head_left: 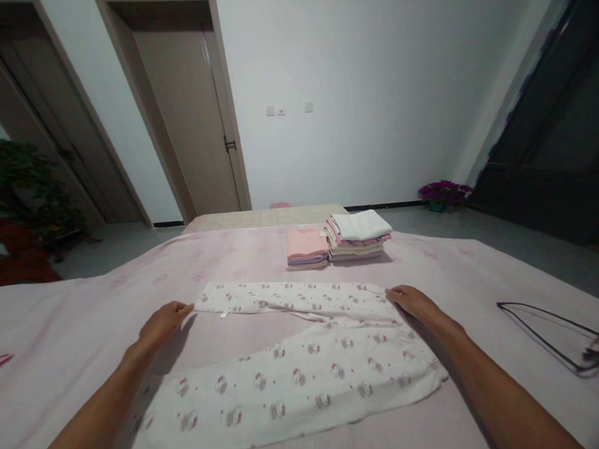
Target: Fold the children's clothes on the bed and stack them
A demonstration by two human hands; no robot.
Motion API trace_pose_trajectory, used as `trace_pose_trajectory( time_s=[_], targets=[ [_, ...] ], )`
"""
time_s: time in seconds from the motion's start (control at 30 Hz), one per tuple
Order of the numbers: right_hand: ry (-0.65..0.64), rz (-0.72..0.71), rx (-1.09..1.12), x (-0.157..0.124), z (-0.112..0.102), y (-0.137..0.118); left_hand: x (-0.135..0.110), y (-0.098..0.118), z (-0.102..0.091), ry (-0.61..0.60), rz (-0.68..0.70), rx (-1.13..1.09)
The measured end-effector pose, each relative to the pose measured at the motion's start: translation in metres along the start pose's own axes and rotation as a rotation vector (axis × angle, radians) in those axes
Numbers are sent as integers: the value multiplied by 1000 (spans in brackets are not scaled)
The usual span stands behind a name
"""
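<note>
I have my left hand and right hand each pinching a corner of the printed garment, spread just nearer me than the pink folded stack; uneven pulling could twist its bunched middle.

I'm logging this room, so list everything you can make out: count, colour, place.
pants: 1, white, printed, front centre
cloth stacks: 2, pink-topped and white-topped, beyond pants
hanger: 1, black, right of pants
sheet: 1, pink, under pants
surface: 1, beige, beyond sheet
doors: 2, brown, left
back wall: 1, white
wall plates: 3, white, centre
flowers: 1 bunch, purple, right
plant: 1, green, left
panel: 1, dark, far right
unclear items: 2, red, left edge
left hand: 1, bare, pinching pants
right hand: 1, bare, pinching pants
</note>
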State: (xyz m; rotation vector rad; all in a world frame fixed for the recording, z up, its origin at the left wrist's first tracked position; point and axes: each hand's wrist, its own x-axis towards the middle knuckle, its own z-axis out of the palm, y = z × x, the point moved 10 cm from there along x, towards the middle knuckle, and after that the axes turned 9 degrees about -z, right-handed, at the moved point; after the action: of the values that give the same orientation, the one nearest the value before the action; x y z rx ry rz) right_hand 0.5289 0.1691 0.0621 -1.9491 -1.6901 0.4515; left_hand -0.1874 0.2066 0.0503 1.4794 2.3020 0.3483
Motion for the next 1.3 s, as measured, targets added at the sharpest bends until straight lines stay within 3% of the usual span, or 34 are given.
trace_pose_trajectory(
  time_s=[0.17, 0.3, 0.5, 0.67, 0.83, 1.03, 1.1, 1.2, 1.3],
  targets=[
    [-9, 97, -216, 4, 16, -5, 17, 34, 14, 70, -52, -19],
    [50, 82, -169, -1, 13, -4, 26, 45, 15, 161, -47, -69],
    [-67, 13, -180, 2, 23, -6, 29, 51, 3, 243, -13, -253],
    [108, 68, -178, 8, 7, 1, 30, 52, -7, 312, -40, -350],
    [160, 76, -249, 11, 8, -7, 33, 53, -8, 363, -64, -287],
    [85, 57, -407, 10, 12, -28, 23, 56, 8, 351, -64, -123],
    [124, 15, -462, 5, 5, -37, 11, 69, 4, 431, 42, -20],
    [185, -155, -564, -5, 6, -64, -11, 106, 11, 481, 352, 81],
    [88, -314, -555, -17, 40, -95, -28, 141, 37, 369, 570, 41]
  ],
)
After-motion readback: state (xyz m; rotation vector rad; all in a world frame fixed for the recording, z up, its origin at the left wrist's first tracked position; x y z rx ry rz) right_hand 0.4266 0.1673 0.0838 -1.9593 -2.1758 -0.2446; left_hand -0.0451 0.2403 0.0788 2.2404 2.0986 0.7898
